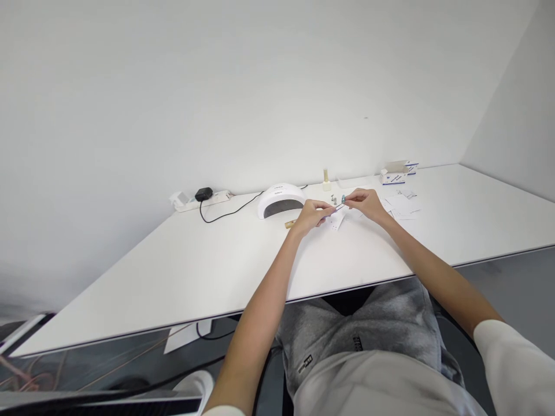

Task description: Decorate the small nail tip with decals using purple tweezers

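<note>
Pinching a thin little stick (339, 205) w/ both hands, left hand (313, 214) & right hand (365, 203), just above the table (208, 271) (near the white lamp (281, 200)). Grip looks tiny, so it could slip & drop.

Plain office-like workroom, set up as nail-care desk. Bare white walls, corner at far right. Long white table (182, 271) along wall. Arched white nail lamp (281, 200) at far middle, black cord running left to white power strip (203, 199) with black plug. Small pale bottle (326, 180) right of lamp. Small white-and-blue boxes (399, 173) at far right, loose paper sheets (403, 205) just near them. Dark floor under table, cables at near left. Person seated at table's near edge, grey trousers.
</note>
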Tool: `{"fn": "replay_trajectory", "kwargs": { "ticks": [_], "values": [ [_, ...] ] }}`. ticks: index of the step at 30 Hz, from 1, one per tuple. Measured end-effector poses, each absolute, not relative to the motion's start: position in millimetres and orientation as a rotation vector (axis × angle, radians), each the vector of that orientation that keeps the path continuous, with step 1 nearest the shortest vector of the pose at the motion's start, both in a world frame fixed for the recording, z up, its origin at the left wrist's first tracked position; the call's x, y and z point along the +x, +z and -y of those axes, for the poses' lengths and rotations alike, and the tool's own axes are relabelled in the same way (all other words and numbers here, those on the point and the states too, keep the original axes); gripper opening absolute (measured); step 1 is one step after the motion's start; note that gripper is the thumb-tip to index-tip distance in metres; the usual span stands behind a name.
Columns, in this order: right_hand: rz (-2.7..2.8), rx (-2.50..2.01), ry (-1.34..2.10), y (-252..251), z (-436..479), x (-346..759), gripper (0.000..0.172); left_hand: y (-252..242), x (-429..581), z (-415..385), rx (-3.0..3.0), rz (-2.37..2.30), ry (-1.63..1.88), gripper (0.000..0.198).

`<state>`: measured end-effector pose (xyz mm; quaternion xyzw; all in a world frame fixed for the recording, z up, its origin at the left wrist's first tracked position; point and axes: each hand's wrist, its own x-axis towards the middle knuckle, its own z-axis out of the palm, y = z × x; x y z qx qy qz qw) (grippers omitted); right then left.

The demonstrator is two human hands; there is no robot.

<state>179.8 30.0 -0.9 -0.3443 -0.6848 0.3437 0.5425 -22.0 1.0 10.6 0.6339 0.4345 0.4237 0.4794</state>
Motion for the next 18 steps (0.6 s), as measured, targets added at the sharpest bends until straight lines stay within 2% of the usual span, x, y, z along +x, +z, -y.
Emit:
{"fn": "replay_trajectory", "kwargs": {
  "ticks": [18],
  "values": [
    [1.677, -0.813, 0.749, -2.7, -32.2, 181.2, 0.026, 13.9, -21.6, 2.0, 1.49, -1.034, 1.018, 0.03]
  ]
}}
